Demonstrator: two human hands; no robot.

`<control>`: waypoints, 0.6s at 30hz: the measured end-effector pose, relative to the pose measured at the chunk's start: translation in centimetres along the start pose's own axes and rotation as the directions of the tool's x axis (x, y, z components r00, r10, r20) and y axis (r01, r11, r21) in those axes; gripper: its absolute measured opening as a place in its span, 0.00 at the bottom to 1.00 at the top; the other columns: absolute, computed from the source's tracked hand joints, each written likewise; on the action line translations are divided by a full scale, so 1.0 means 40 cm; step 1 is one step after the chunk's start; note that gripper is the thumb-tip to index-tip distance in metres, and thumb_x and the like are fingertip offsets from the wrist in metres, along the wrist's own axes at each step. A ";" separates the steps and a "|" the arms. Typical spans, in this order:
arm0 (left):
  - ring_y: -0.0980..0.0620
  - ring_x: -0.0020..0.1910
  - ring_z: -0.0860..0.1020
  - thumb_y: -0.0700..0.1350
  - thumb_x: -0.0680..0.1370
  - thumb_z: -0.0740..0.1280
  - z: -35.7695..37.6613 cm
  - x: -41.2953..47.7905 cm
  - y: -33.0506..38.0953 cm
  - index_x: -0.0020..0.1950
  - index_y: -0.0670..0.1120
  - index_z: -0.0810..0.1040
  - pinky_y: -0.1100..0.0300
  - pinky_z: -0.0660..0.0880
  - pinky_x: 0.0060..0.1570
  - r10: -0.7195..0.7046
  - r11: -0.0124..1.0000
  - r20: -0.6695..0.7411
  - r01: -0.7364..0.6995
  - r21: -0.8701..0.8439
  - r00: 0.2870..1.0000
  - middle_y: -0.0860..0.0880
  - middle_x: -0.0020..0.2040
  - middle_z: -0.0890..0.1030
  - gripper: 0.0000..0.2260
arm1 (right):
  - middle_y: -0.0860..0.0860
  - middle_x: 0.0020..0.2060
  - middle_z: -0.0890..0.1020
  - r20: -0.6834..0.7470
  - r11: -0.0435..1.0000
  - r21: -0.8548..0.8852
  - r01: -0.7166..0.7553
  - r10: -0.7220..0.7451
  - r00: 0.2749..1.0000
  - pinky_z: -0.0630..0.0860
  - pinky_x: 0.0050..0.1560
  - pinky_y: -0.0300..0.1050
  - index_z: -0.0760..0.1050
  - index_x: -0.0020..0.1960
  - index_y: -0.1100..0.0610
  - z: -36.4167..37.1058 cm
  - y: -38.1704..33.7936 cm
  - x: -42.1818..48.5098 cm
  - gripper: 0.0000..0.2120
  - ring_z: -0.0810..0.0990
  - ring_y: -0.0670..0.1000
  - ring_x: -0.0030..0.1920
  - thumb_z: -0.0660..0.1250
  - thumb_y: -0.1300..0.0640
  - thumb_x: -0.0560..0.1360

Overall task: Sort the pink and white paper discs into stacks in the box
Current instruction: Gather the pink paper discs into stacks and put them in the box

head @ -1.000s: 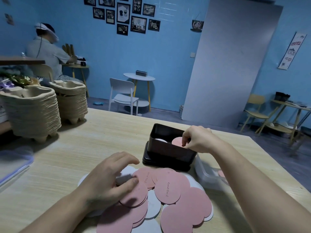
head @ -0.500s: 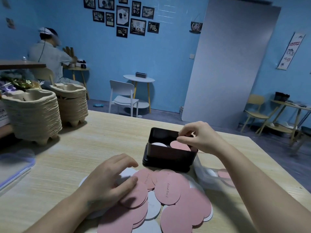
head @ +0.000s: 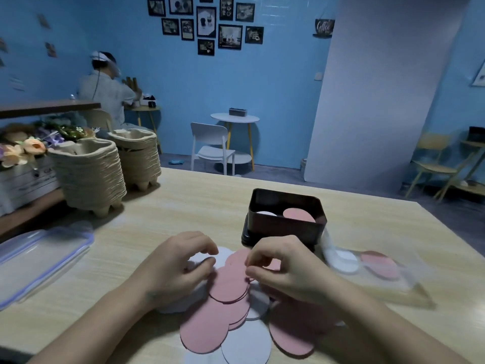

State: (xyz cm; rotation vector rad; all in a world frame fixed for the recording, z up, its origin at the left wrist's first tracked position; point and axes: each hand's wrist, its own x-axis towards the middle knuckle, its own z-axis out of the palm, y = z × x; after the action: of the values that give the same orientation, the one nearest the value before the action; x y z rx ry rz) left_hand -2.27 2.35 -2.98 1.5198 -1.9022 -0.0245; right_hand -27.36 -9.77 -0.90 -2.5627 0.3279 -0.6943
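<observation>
Paper discs (head: 228, 282) overlap, so my right hand (head: 286, 269), pinching a pink edge, may lift two; whether my curled left hand (head: 178, 266) grips anything, I can't tell.

A loose heap of round paper discs (head: 228, 285), pink and white, lies overlapping and flat on the surface (head: 183, 206) at lower centre. Just above it, right of centre, stands the dark open-topped box (head: 283, 229), holding a white stack (head: 266, 214) at left and a pink stack (head: 298, 215) at right.

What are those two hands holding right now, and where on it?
The right hand pinches the rim of a round pink paper disc between thumb and forefinger. The left hand touches a round white paper disc; its grip cannot be told.
</observation>
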 end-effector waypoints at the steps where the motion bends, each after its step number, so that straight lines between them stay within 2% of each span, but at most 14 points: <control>1: 0.61 0.49 0.79 0.51 0.78 0.68 0.002 -0.013 0.002 0.50 0.52 0.81 0.58 0.78 0.47 -0.012 1.000 0.006 0.012 -0.007 1.000 0.61 0.46 0.80 0.05 | 0.46 0.40 0.83 0.000 1.000 -0.013 0.025 -0.025 1.000 0.79 0.43 0.49 0.83 0.46 0.53 0.020 0.001 0.000 0.03 0.81 0.46 0.41 0.74 0.55 0.78; 5: 0.60 0.46 0.78 0.49 0.76 0.68 0.014 -0.036 0.016 0.49 0.51 0.80 0.65 0.73 0.45 -0.011 1.000 0.020 0.012 -0.018 1.000 0.60 0.44 0.79 0.04 | 0.44 0.44 0.84 -0.010 0.997 -0.057 0.056 -0.057 0.998 0.79 0.47 0.49 0.83 0.48 0.52 0.057 0.010 -0.011 0.02 0.81 0.45 0.47 0.75 0.54 0.78; 8: 0.61 0.48 0.77 0.54 0.72 0.70 0.012 -0.036 0.026 0.54 0.51 0.81 0.65 0.73 0.49 -0.004 1.000 0.090 0.006 -0.029 0.996 0.61 0.47 0.80 0.13 | 0.44 0.46 0.84 -0.004 0.995 -0.078 0.068 -0.068 0.998 0.79 0.49 0.49 0.83 0.48 0.52 0.061 0.016 -0.018 0.04 0.81 0.46 0.49 0.75 0.52 0.77; 10: 0.63 0.52 0.77 0.59 0.70 0.73 0.013 -0.034 0.029 0.60 0.53 0.80 0.64 0.73 0.53 0.002 1.000 0.142 -0.003 0.005 0.990 0.65 0.50 0.78 0.21 | 0.45 0.47 0.84 0.005 0.995 -0.075 0.073 -0.072 0.997 0.79 0.50 0.51 0.82 0.48 0.52 0.062 0.017 -0.019 0.05 0.81 0.48 0.50 0.75 0.51 0.77; 12: 0.64 0.53 0.76 0.63 0.68 0.75 0.015 -0.030 0.030 0.61 0.56 0.80 0.62 0.74 0.55 0.007 1.000 0.155 -0.011 0.026 0.988 0.68 0.52 0.77 0.25 | 0.45 0.47 0.84 0.009 0.995 -0.074 0.070 -0.070 0.998 0.78 0.51 0.51 0.82 0.48 0.53 0.063 0.018 -0.018 0.06 0.81 0.48 0.50 0.74 0.50 0.77; 18: 0.63 0.53 0.78 0.63 0.69 0.77 0.009 -0.036 0.028 0.59 0.56 0.81 0.55 0.79 0.53 0.005 1.000 0.099 -0.004 -0.012 0.995 0.63 0.51 0.81 0.22 | 0.43 0.55 0.83 0.000 0.997 -0.074 0.021 -0.021 1.000 0.78 0.57 0.47 0.83 0.49 0.52 0.064 0.019 -0.019 0.10 0.80 0.45 0.58 0.74 0.46 0.76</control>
State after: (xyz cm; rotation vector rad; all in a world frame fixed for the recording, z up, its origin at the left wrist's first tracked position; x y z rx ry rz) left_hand -3.31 3.82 -3.51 1.5317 -1.9795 -0.1110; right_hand -26.73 -9.23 -3.53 -2.6393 0.3330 -0.7036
